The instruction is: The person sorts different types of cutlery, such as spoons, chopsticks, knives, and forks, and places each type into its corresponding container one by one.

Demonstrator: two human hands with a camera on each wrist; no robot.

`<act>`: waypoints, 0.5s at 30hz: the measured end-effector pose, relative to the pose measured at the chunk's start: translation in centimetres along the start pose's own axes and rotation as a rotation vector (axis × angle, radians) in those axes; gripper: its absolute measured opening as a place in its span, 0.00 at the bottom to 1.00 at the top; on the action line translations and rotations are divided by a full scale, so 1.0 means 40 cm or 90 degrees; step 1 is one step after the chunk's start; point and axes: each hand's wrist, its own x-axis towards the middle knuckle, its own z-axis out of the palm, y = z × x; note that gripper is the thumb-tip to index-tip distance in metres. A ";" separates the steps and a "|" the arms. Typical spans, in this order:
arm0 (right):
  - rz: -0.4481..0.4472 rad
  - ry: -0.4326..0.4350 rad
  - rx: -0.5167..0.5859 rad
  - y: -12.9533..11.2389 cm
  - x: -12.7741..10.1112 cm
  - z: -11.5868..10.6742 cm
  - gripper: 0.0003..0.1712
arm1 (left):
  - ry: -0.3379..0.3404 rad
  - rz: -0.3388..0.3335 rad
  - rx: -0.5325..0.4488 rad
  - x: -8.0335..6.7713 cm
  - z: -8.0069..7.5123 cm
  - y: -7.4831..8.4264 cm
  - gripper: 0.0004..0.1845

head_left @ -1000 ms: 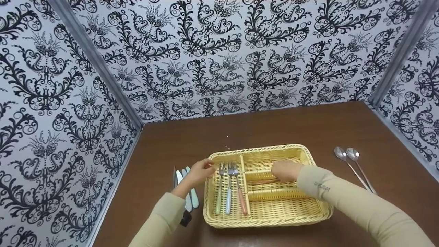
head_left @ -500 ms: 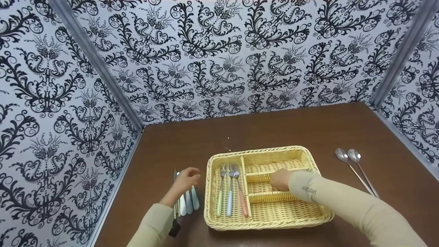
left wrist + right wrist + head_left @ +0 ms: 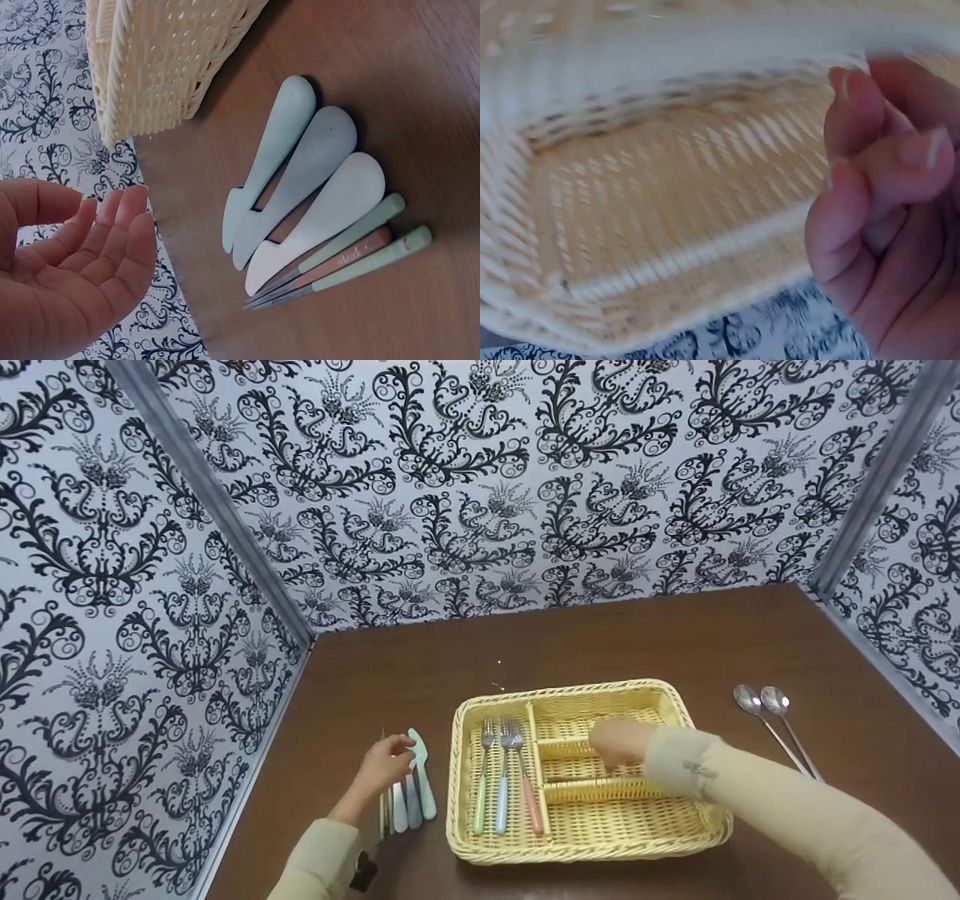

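Observation:
A yellow wicker basket with dividers sits on the brown table. Three forks with pastel handles lie in its long left compartment. My left hand hovers just left of the basket over a fan of pastel-handled knives. In the left wrist view, that hand is relaxed and empty, apart from the knives. My right hand is inside the basket over the small middle compartments. In the right wrist view its fingers curl loosely with nothing seen in them, above the woven floor.
Two long metal spoons lie side by side on the table right of the basket. Patterned black-and-white walls close in the table on the left, back and right. The basket's corner stands close to the knives.
My left hand left the basket's left rim and came down to the knives beside it. The mint knife now sticks out farther. My right hand shifted slightly within the basket.

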 end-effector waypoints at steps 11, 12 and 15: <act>-0.047 0.208 0.233 0.164 -0.167 -0.083 0.07 | 0.011 -0.096 0.151 -0.055 -0.006 -0.051 0.07; -0.049 0.224 0.244 0.187 -0.180 -0.071 0.06 | 0.012 -0.106 0.172 -0.059 -0.006 -0.057 0.05; -0.043 0.253 0.275 0.251 -0.213 -0.021 0.04 | 0.005 -0.112 0.211 -0.066 -0.001 -0.075 0.07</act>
